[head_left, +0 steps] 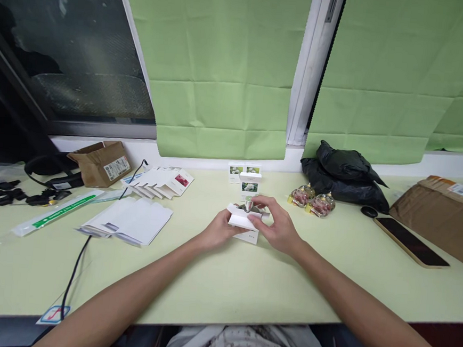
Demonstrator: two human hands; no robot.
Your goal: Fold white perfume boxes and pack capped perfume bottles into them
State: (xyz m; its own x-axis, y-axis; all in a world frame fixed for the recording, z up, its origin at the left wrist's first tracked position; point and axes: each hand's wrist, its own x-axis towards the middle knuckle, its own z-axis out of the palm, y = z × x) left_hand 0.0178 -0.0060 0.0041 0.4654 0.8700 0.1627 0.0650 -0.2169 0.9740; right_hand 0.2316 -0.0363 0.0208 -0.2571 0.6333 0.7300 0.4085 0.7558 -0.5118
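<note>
My left hand (219, 228) is wrapped round the left side of a small white carton (246, 236) with its top flap raised. At the carton's opening sits a small bottle with a silver and pale green cap (249, 203); its lower part is hidden. My right hand (277, 225) is closed about the bottle's top, with the index finger by the cap and the thumb at the flap. Just behind stand several small upright white boxes (250, 178) with flower pictures.
Flat white cartons (131, 222) and fanned picture boxes (160, 183) lie to the left, near an open brown box (102, 166) and a black cable (73, 273). On the right are two ornate glass bottles (320, 204), black plastic bags (345, 177), a phone (410, 242) and a large cardboard box (444, 217).
</note>
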